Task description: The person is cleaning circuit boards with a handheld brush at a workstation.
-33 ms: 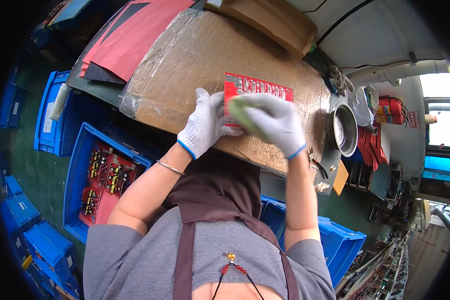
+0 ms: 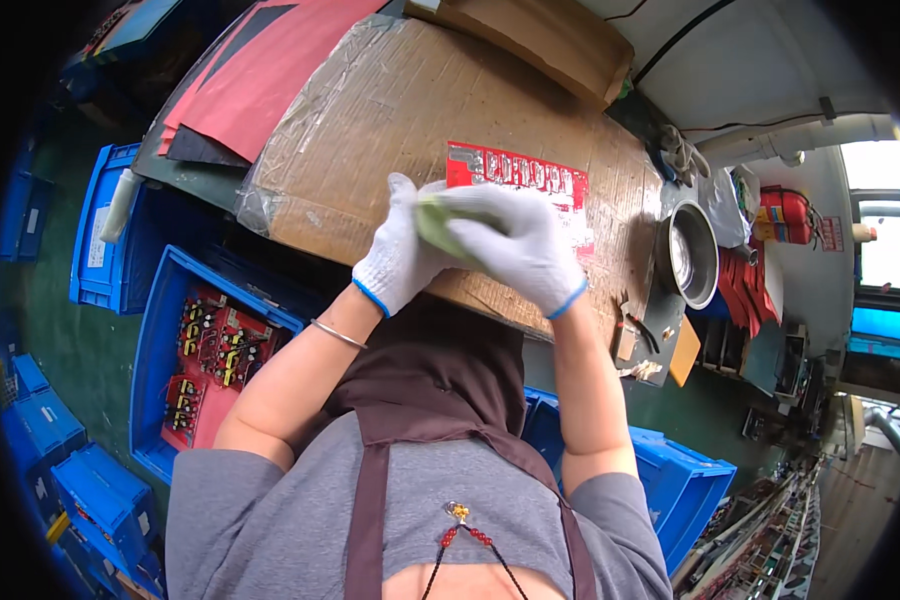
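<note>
Grip of the right hand: gloved in white knit, curled around a soft green pad, thumb on the near side and fingers over the top; the pad is slightly blurred
Grip of the left hand: also in a white knit glove, thumb pointing up and away from the wearer, palm turned toward the pad; its fingers are hidden, so I cannot tell whether it pinches anything
Red board: the red board lies flat just beyond the hands, its near left part covered by the right hand and pad; silvery shapes stand in a row along its far side
Step in hand: looks like wiping or rubbing with the pad near the board's left part, though contact is hidden
Next move calls for: probably a steady board and light, even pressure around the silvery shapes, which could snag soft cloth
Work surface: brown cardboard, scuffed and creased, with shiny clear tape along its left edge
Right of the cardboard: a round, smooth metal bowl, and nearer the wearer a small dark-handled tool
Far left: thin, matte pinkish-red sheets, loosely stacked
Lower left: a rigid blue plastic crate holding red circuit boards crowded with knobbly components
</note>
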Available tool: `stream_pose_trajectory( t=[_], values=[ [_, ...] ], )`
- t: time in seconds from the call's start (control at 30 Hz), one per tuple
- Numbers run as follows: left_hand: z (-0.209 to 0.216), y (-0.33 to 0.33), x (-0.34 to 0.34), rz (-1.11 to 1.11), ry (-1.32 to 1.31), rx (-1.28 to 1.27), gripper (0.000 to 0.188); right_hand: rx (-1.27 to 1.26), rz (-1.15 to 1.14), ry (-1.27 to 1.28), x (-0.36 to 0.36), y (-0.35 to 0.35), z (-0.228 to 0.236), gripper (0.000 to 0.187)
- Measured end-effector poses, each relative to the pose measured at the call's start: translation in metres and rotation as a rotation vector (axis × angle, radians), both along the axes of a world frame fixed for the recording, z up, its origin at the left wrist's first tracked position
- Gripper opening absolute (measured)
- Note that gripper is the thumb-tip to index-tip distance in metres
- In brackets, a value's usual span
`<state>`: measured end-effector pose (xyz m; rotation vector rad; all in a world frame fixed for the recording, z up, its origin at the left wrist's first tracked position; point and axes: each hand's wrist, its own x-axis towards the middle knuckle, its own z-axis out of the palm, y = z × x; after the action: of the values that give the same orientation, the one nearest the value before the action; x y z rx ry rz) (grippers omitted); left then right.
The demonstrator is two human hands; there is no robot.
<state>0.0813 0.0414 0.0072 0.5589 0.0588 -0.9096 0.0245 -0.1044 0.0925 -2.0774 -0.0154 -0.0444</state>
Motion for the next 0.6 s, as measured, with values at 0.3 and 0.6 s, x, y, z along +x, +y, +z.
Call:
stream_pose_trajectory(
  t=[0.3, 0.6],
  values=[
    [-0.007, -0.005, 0.008, -0.050, -0.105, 0.069, 0.106, 0.054, -0.328, 0.101, -0.047, -0.096, -0.002, 0.025],
    [-0.013, 0.000, -0.004, -0.045, -0.247, 0.100, 0.073, 0.210, -0.381, 0.052, -0.049, -0.101, -0.011, 0.025]
  ],
)
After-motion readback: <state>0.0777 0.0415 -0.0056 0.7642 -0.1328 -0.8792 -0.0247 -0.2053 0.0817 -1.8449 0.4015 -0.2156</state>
